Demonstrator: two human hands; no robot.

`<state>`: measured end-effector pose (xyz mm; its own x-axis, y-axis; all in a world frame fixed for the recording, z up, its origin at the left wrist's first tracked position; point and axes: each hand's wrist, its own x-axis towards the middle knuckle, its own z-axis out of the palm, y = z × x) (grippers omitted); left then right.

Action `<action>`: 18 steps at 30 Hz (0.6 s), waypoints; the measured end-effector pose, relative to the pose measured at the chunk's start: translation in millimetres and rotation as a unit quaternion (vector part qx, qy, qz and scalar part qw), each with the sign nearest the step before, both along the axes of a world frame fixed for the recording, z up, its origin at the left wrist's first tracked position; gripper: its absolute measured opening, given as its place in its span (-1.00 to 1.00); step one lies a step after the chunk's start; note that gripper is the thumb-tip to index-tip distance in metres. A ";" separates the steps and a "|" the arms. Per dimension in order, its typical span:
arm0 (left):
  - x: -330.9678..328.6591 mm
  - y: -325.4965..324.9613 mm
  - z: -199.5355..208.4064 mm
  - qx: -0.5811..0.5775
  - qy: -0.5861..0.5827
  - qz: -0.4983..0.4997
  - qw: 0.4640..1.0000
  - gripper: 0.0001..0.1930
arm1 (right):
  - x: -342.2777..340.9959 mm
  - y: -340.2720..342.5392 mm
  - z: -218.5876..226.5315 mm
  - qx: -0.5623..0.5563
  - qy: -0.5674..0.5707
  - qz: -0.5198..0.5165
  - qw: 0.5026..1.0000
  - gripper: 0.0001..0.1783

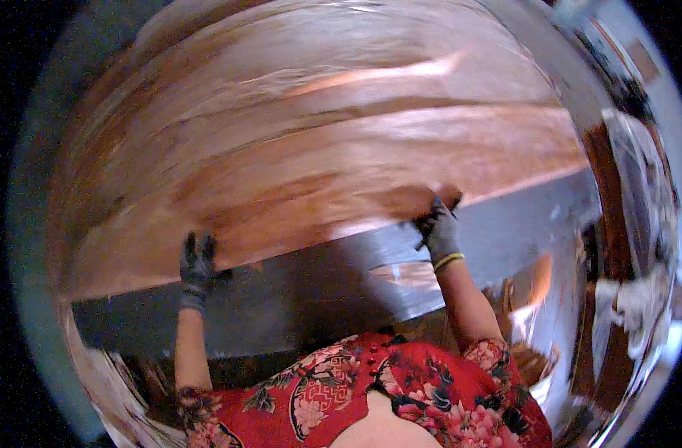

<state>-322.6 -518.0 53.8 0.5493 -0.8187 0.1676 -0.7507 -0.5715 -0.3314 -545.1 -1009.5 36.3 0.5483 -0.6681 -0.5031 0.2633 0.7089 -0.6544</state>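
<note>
A wide, thin reddish-brown sheet (281, 201), which looks like wood veneer, spreads in front of me. Its near edge runs slantwise over a dark, smooth surface (281, 313). My left hand (197, 270), in a grey glove with dark fingertips, rests at that edge on the left, fingers stretched forward over the sheet and thumb out to the side. Farther right, my right hand (439, 230), gloved likewise with a yellow cuff band, touches the edge with its fingers spread. Motion blurs its fingertips.
More wavy brown sheets (318, 60) lie on the far side. A brown upright strip (608, 194) and crumpled clear plastic (632, 149) stand at the right. Loose brown pieces (531, 299) and shiny wrapping are near my right elbow.
</note>
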 end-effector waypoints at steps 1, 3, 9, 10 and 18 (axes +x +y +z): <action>0.9 19.5 -4.8 0.004 0.011 0.024 1.000 -0.44 | 8.5 13.3 19.9 0.015 0.026 -0.033 0.999 -0.74; -1.9 58.6 -2.7 0.011 0.027 0.072 0.997 -0.48 | 9.7 25.4 44.8 0.029 0.077 -0.030 0.996 -0.80; -73.0 63.6 -3.0 -0.026 -0.076 0.097 0.992 -0.53 | -43.9 -0.5 41.1 -0.044 0.128 0.034 0.990 -0.69; -97.2 59.8 4.5 -0.025 -0.078 0.106 0.991 -0.53 | -60.8 2.4 50.6 -0.060 0.123 0.058 0.989 -0.69; -308.2 44.9 33.6 0.007 0.079 0.157 0.984 -0.51 | -243.8 27.3 52.0 0.028 0.092 0.021 0.995 -0.81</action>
